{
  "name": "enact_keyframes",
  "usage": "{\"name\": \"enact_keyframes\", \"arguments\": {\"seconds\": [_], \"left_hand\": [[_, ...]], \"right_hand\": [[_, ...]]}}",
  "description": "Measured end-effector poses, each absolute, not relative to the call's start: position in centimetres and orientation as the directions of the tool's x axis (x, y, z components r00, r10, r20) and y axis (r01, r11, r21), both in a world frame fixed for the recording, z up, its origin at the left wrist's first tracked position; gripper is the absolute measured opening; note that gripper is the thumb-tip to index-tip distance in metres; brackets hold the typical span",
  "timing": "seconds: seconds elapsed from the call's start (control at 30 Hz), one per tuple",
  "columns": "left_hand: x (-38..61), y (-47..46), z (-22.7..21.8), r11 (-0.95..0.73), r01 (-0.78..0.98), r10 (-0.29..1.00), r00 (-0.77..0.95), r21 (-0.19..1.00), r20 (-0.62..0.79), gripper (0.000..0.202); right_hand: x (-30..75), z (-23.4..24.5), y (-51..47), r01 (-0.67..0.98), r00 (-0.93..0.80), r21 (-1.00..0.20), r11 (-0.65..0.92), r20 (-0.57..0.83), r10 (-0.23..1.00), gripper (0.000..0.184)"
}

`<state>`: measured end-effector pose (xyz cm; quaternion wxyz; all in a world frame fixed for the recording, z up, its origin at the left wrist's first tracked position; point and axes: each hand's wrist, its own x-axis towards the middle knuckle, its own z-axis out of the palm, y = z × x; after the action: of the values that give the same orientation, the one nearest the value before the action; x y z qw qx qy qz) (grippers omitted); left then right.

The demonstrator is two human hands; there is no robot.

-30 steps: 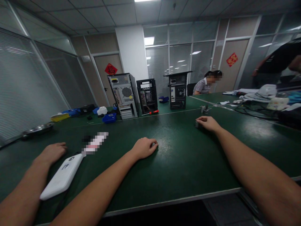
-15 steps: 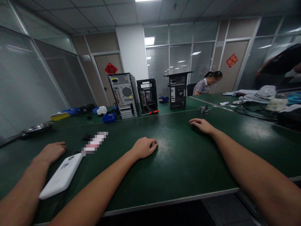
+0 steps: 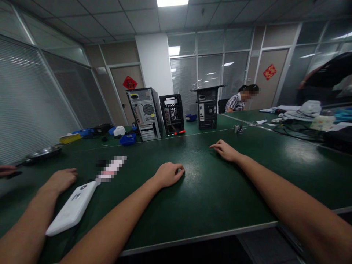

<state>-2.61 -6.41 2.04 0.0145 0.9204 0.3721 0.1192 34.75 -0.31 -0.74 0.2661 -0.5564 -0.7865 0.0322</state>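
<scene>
My left hand [image 3: 169, 174] rests palm down on the green table [image 3: 203, 201]. Its fingers are loosely curled toward the thumb, and nothing shows in them. Farther right, my right hand [image 3: 225, 151] hovers at or just above the tabletop, with the index finger stretched out to the left and the other fingers partly bent; it holds nothing. Between the two hands lies only bare tabletop. Left of my left forearm is a white handheld device [image 3: 73, 209] with a dark round spot near its top, joined to a blurred-out part.
Another person's hand [image 3: 60, 179] lies beside the white device; a further hand [image 3: 8, 170] holds something dark. Behind stand a computer case [image 3: 148, 113], two black cases [image 3: 172, 113] [image 3: 207, 110], a red-handled screwdriver [image 3: 180, 132], a blue bin [image 3: 128, 139] and small metal parts [image 3: 238, 129].
My right hand has moved left, and its index finger now extends more. My left hand stays put. Another person's hand with a dark object has come in at the left edge.
</scene>
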Motion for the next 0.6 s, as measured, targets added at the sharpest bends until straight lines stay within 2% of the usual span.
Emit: {"name": "enact_keyframes", "arguments": {"seconds": [0.13, 0.33, 0.5, 0.6], "left_hand": [[-2.7, -6.4, 2.2, -0.717, 0.687, 0.695, 0.692, 0.121, 0.197, 0.034], [-2.7, -6.5, 2.2, -0.705, 0.695, 0.707, 0.676, 0.14, 0.207, 0.035], [-2.8, -6.2, 1.9, -0.704, 0.699, 0.707, 0.672, 0.126, 0.219, 0.036], [-3.0, -6.0, 1.7, -0.713, 0.694, 0.696, 0.686, 0.098, 0.211, 0.038]], "right_hand": [[30.8, 0.2, -1.2, 0.821, -0.367, -0.274, 0.501, 0.418, 0.831, 0.037], [23.1, 1.9, -4.2, 0.636, -0.621, -0.203, 0.745, 0.438, 0.65, 0.038], [19.3, 2.4, -6.5, 0.527, -0.708, -0.173, 0.832, 0.452, 0.543, 0.053], [18.7, 2.4, -7.0, 0.488, -0.744, -0.15, 0.86, 0.444, 0.5, 0.052]]}}
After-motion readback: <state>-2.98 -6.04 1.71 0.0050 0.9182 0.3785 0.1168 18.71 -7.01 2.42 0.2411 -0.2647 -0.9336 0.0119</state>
